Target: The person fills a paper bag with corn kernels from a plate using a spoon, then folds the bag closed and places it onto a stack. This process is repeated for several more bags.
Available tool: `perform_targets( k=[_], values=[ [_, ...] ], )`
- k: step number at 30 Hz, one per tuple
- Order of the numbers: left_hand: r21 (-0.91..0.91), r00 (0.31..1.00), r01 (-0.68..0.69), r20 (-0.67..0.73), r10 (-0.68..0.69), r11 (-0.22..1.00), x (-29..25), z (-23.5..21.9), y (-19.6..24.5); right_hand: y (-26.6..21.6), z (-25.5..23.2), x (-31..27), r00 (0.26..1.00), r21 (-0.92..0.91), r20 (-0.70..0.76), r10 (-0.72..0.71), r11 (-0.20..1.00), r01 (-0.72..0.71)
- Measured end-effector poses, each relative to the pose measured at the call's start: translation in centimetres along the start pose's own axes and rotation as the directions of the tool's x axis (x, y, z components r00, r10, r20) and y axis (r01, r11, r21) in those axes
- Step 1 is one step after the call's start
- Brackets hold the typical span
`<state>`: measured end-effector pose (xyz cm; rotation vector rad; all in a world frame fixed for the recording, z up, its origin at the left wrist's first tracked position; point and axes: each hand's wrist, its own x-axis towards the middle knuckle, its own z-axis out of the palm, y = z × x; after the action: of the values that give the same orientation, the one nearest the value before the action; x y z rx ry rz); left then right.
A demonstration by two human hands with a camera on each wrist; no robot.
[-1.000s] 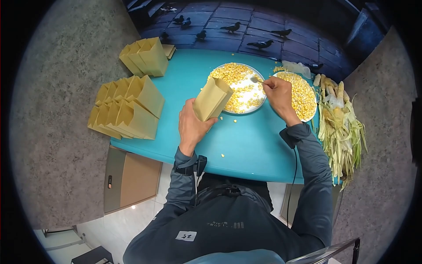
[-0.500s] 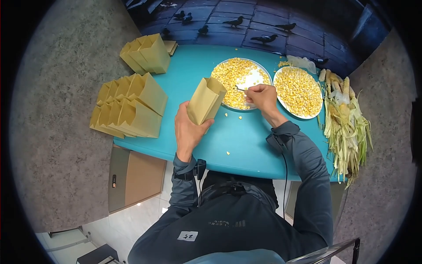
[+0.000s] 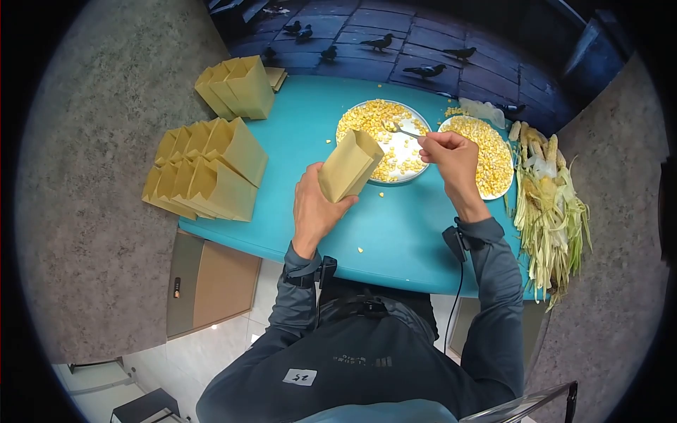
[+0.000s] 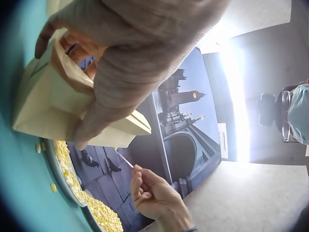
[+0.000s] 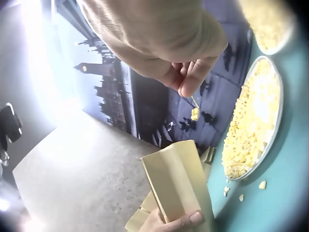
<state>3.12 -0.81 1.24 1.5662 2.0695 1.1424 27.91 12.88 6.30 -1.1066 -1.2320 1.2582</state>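
Note:
My left hand (image 3: 315, 208) grips a brown paper bag (image 3: 350, 167) around its lower part. The bag's open mouth tilts toward the left plate and overlaps its edge in the head view. In my right hand (image 3: 455, 166) a small metal spoon (image 3: 404, 130) is pinched by the handle between thumb and fingers. Yellow corn kernels (image 5: 195, 114) sit in the spoon's bowl, which is over the round white plate (image 3: 403, 149) of loose kernels. That plate shows a bare white patch in its middle. The bag's inside is hidden in all views.
Another plate piled with kernels (image 3: 495, 158) stands to the right. Beyond it lie stripped cobs and husks (image 3: 550, 211). Several open paper bags (image 3: 229, 190) stand at the left, with more bags (image 3: 247, 88) behind. Stray kernels (image 3: 360, 250) dot the teal table (image 3: 303, 141).
My right hand dipped the spoon into the left plate's kernels, then moved back to the right and raised it with kernels in it. The bag has shifted right, toward the plate.

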Motion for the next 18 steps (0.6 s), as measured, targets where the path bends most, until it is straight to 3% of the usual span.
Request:
perform_targets(
  k=[1,3,4,5,7,8,12,14,15,17,18],
  values=[
    [-0.001,1.0,-0.001,0.0,0.001,1.0,0.1,0.2,0.2,0.1,0.1,-0.5,1.0,-0.001,-0.001,-0.001,1.0,0.001],
    [0.004,1.0,-0.015,-0.001,0.015,1.0,0.3,0.5,0.5,0.4,0.4,-1.9,0.972,-0.115,0.109,-0.21,0.968,0.223],
    [0.003,1.0,-0.016,0.004,0.016,1.0,0.4,0.7,0.6,0.3,0.6,-2.9,0.912,-0.244,0.182,-0.368,0.882,0.404],
    [-0.01,1.0,0.0,0.014,0.0,1.0,0.5,0.9,0.6,0.1,0.8,-3.4,0.913,-0.247,0.18,-0.365,0.882,0.401],
    [-0.029,1.0,0.018,0.024,-0.017,0.999,0.5,1.2,0.7,-0.3,1.0,-4.2,0.636,-0.456,0.378,-0.673,0.462,0.761],
    [-0.024,1.0,0.013,0.023,-0.013,1.0,0.5,1.3,0.6,-0.5,1.1,-4.6,0.611,-0.468,0.391,-0.688,0.423,0.776],
    [-0.052,1.0,-0.016,-0.012,0.015,0.999,0.1,0.9,0.5,-1.5,0.5,-5.4,0.629,-0.506,0.31,-0.713,0.436,0.744],
    [-0.066,0.999,-0.015,-0.044,0.012,0.998,-0.2,0.4,0.4,-1.0,-0.5,-5.3,0.756,-0.513,0.11,-0.646,0.614,0.6],
    [-0.066,0.997,-0.02,-0.073,0.015,0.998,-0.5,0.1,0.2,0.0,-1.4,-4.6,0.757,-0.518,0.124,-0.641,0.609,0.601],
    [-0.08,0.996,-0.003,-0.088,-0.004,0.997,-0.8,-0.4,-0.4,2.9,-3.6,-2.5,0.859,-0.611,0.043,-0.51,0.667,0.426],
    [-0.075,0.994,-0.006,-0.109,-0.002,0.997,-0.9,-0.6,-0.5,3.7,-4.2,-2.0,0.87,-0.614,0.019,-0.493,0.681,0.399]
  ],
)
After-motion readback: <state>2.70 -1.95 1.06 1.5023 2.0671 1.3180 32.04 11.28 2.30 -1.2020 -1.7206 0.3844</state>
